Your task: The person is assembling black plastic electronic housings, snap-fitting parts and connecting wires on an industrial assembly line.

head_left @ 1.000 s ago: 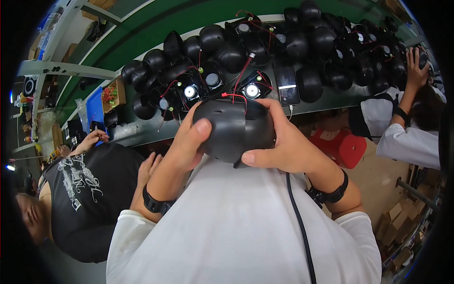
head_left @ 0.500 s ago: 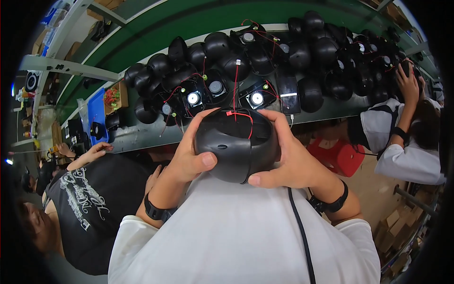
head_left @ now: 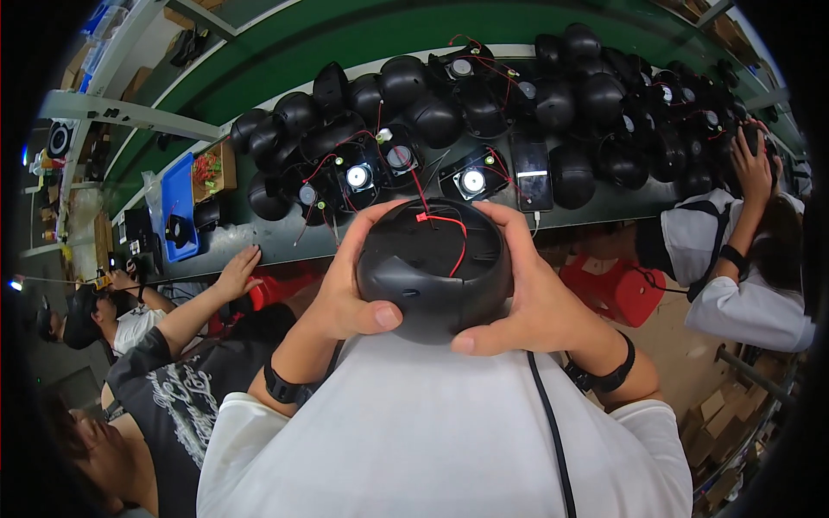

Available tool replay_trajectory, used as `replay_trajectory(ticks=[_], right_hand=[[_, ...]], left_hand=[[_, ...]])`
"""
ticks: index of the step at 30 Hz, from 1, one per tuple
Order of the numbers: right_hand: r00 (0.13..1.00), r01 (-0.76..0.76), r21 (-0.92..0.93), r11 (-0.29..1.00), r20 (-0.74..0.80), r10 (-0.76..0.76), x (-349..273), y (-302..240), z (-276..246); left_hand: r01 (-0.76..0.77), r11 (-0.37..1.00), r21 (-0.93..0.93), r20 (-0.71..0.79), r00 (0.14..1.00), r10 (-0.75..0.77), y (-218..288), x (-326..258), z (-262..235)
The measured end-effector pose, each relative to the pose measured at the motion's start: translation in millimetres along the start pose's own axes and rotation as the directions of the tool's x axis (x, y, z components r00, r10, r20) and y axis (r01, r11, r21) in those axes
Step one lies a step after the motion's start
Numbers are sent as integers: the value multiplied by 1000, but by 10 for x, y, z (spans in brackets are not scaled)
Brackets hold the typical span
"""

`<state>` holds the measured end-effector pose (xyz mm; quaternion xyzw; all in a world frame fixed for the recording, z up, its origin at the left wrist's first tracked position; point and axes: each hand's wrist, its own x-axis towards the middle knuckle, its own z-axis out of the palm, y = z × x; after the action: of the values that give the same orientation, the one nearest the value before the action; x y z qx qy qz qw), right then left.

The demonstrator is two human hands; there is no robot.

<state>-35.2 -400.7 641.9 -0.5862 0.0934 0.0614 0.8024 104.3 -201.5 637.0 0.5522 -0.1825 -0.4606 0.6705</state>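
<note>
Close to my body, both hands hold a round black plastic speaker housing (head_left: 432, 298). My left hand (head_left: 352, 289) wraps its left side, thumb on the front. My right hand (head_left: 525, 298) grips the right side, thumb low on the front. The open top faces up and shows a dark hollow. Inside, a red wire (head_left: 465, 242) curves from a small red connector (head_left: 422, 217) down to the front rim. Another red lead rises from the housing toward a white plug (head_left: 384, 135) above the bench. My fingertips behind the housing are partly hidden.
Black housings (head_left: 432, 116) and speaker drivers (head_left: 472, 182) crowd the bench (head_left: 285, 237). A phone-like device (head_left: 530, 177) lies beyond my right hand. A blue tray (head_left: 179, 207) stands left, beside co-workers. Another person's hand (head_left: 754, 164) works far right. A red stool (head_left: 613, 289) stands below the bench.
The housing has tipped so more of its inside shows. Its white plug has swung left. At the left, a co-worker has leaned back and a hand now rests at the bench edge.
</note>
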Motion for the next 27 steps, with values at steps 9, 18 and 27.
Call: replay_trajectory(ticks=[9,18,27], right_hand=[[999,16,-74,997,47,-13,174,10,119],[932,-42,-141,989,352,90,761,319,126],[735,-116,-241,964,632,247,1405,939,527]], left_hand=[[-24,999,-45,-41,999,22,-22,-202,-104],[50,977,-209,-151,985,-83,-147,-588,-427],[54,944,-324,-341,924,-170,-710,-1132,-883]])
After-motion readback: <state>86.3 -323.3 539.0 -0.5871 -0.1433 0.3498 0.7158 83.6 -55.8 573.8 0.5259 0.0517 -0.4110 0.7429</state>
